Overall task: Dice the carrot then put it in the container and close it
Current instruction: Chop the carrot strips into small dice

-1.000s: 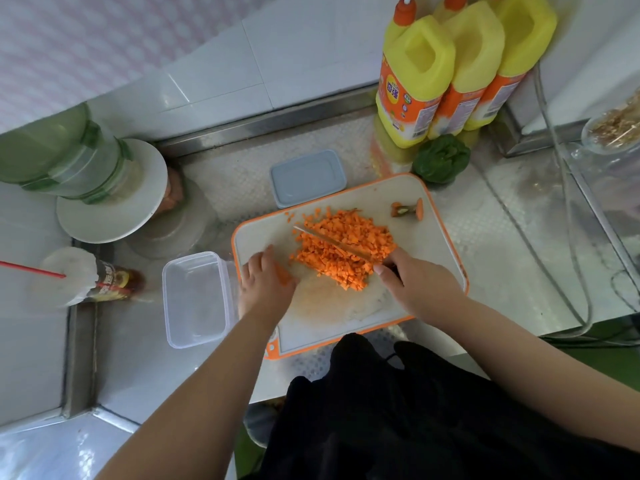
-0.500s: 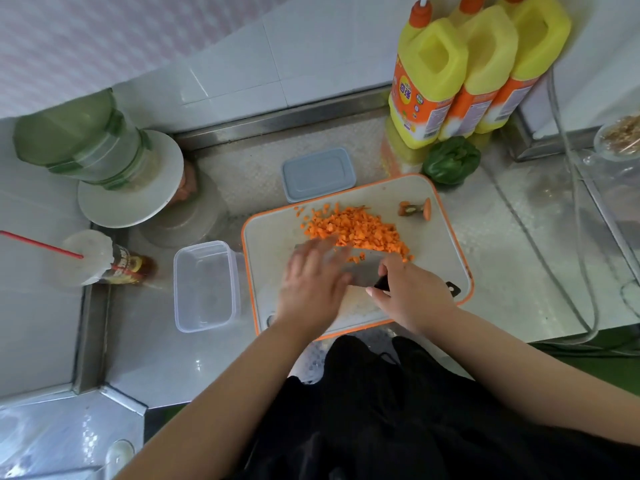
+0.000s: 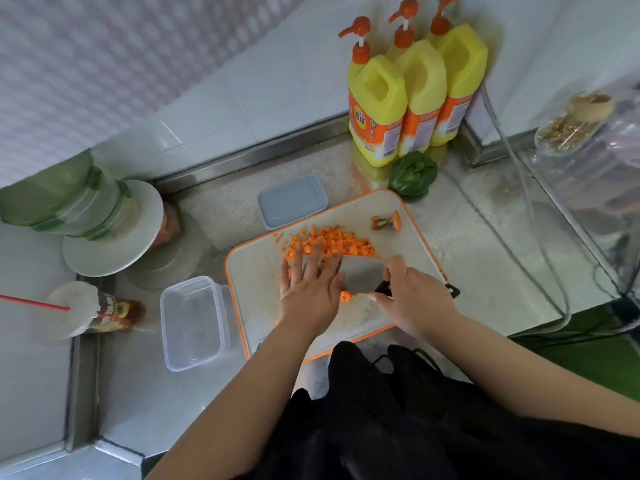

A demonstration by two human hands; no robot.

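Observation:
A heap of diced carrot [image 3: 332,242] lies on the white, orange-rimmed cutting board [image 3: 256,271]. My right hand [image 3: 412,299] grips the handle of a cleaver [image 3: 360,273], whose broad blade lies nearly flat beside the heap. My left hand [image 3: 308,289] is spread with straight fingers over the near edge of the dice, against the blade. A few dice lie under my palm. The carrot end piece [image 3: 386,221] sits at the board's far right. The clear container [image 3: 192,322] stands open left of the board, and its blue lid [image 3: 292,200] lies behind the board.
Three yellow pump bottles [image 3: 408,98] and a green pepper [image 3: 412,173] stand behind the board. A green-lidded jar on a white plate [image 3: 104,244] and a sauce bottle [image 3: 110,311] sit at the left. A cable [image 3: 540,237] runs along the right of the counter.
The knife went from cutting upright through the heap to lying flat on the board. My left hand moved right from the board's edge onto the dice beside the blade.

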